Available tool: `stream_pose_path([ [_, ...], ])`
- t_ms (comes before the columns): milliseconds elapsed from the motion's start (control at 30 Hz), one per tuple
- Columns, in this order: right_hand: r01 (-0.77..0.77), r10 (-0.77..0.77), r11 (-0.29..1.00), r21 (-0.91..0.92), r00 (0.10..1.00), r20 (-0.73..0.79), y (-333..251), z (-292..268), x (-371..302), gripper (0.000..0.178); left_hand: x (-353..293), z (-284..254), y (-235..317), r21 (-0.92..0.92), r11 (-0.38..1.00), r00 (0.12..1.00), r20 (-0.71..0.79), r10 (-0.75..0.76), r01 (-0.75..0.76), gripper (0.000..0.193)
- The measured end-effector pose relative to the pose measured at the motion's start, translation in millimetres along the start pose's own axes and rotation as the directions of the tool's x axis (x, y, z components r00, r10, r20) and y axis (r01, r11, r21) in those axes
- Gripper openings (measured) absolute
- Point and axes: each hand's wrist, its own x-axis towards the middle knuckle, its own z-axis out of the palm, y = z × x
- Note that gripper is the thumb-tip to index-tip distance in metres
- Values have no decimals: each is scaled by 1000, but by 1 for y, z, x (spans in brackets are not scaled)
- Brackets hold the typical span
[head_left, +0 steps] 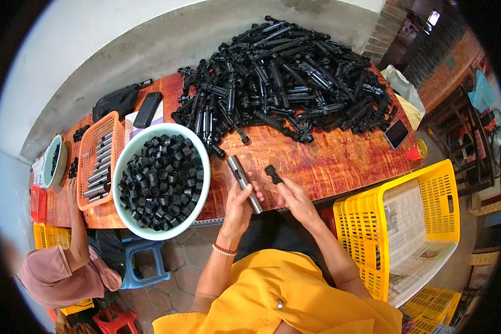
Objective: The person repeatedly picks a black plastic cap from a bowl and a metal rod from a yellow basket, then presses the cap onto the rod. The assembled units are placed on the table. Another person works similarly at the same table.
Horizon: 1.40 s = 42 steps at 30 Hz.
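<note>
My yellow shirt (pixel 272 278) is nearest, and past it my two arms reach up to the edge of the table. My left hand (pixel 239 210) has a shiny metal tube (pixel 241 174). The fingers are curled round the low part of it, with the thumb on one side and the other fingers on the far side. The tube is long and straight. Its long way runs on a slant: the top end points away from me and a bit to the left, and the bottom end points back to me and a bit to the right. My right hand (pixel 297 203) is just beside it. There the thumb and first finger are nearly together, pinching the low end of a small black part (pixel 272 174). The part points away from me and a little left, and it is apart from the tube. To my right is a yellow crate (pixel 362 239) with paper in it. To my left is a pale bowl (pixel 162 234) full of black caps (pixel 161 183). Past the bowl, an orange basket (pixel 118 139) holds more metal tubes (pixel 100 167). Farther back on the red-brown table (pixel 339 161) is a big heap of black parts (pixel 284 78), with a phone (pixel 396 134) near its right side.
</note>
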Motion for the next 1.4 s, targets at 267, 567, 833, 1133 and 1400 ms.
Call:
stream_pose_path([
  [267, -456, 394, 747, 484, 890, 231, 6, -9, -60, 27, 10, 8, 5, -80, 997, 999, 44, 22, -19, 34],
  [567, -443, 369, 861, 249, 882, 294, -1, -1, -72, 27, 12, 15, -11, -86, 991, 995, -18, -102, 100, 28],
  [833, -495, 446, 842, 216, 863, 239, -13, 1, -75, 26, 5, 24, -11, -11, 998, 998, -17, -66, 66, 25],
  [1133, -464, 442, 848, 254, 886, 143, -12, 7, -76, 27, -19, 46, -23, 123, 991, 999, -21, -50, 53, 27],
  [1400, -502, 383, 733, 460, 862, 331, -8, -8, -76, 28, -18, 47, -14, 21, 993, 993, 13, -118, 118, 24],
])
